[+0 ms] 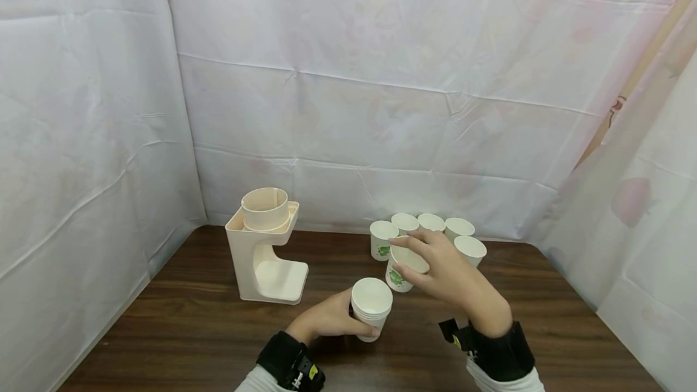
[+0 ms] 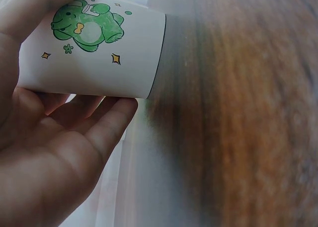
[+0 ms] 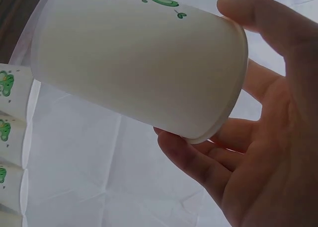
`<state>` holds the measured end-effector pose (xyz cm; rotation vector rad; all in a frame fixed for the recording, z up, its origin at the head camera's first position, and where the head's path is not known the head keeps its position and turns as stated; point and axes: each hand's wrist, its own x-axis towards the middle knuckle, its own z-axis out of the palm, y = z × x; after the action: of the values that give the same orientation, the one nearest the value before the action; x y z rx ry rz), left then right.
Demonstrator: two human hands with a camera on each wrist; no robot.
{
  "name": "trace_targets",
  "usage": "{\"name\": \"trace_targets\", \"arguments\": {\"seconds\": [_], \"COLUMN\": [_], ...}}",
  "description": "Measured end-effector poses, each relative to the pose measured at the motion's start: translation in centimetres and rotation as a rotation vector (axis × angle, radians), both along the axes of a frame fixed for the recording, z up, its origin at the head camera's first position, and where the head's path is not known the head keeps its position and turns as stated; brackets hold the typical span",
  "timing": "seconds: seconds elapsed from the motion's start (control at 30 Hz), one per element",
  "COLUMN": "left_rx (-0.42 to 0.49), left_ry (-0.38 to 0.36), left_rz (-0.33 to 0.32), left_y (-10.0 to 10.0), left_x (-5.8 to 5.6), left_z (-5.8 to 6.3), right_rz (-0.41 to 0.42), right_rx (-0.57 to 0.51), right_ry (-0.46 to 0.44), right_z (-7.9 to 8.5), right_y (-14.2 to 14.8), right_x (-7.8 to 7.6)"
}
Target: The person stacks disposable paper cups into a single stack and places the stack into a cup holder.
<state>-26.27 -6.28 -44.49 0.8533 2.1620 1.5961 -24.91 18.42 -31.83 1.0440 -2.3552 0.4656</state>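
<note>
My left hand [image 1: 329, 319] grips a nested stack of white paper cups [image 1: 371, 304], several rims showing one above another. In the left wrist view, the fingers and thumb wrap the outer cup [image 2: 99, 63], printed with a green cartoon animal. To the right of that stack, my right hand [image 1: 446, 268] pinches a single paper cup [image 1: 399, 277] near its rim, thumb on one side and fingers on the other. The right wrist view shows this cup [image 3: 144, 63] large, its green print at the upper edge.
Behind the right hand, several more paper cups [image 1: 380, 239] stand upright near the back curtain [image 1: 348, 120]. A cream stand with a flat base [image 1: 283, 280] and a round tube [image 1: 265, 213] on top sits left on the dark wooden table [image 1: 179, 325].
</note>
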Motion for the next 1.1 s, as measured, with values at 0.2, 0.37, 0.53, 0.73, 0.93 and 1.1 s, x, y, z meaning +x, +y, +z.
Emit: {"name": "trace_targets", "arguments": {"seconds": [0.2,0.37,0.53,0.73,0.93,1.1], "left_rx": [0.002,0.004,-0.001,-0.038,-0.048,-0.054], "left_ry": [-0.001,0.004,0.007,0.006,0.002,0.010], "left_rz": [-0.012,-0.025,-0.032,-0.006,0.002,0.006], "left_y": [0.0,0.0,-0.1,-0.2,-0.2,-0.1], "left_x": [-0.2,-0.1,-0.1,-0.2,-0.2,-0.2], "left_z": [-0.1,-0.1,0.0,-0.1,-0.1,-0.2], "right_rz": [0.011,0.030,0.097,0.155,0.159,0.141], "right_rx": [-0.006,-0.005,-0.019,-0.002,0.020,0.049], "right_ry": [0.030,0.065,0.069,0.044,0.001,-0.051], "right_z": [0.4,0.7,0.6,0.2,-0.6,-1.3], "right_y": [-0.3,-0.7,-1.4,-2.4,-3.1,-3.4], "right_x": [0.8,1.5,2.0,2.3,2.0,1.8]}}
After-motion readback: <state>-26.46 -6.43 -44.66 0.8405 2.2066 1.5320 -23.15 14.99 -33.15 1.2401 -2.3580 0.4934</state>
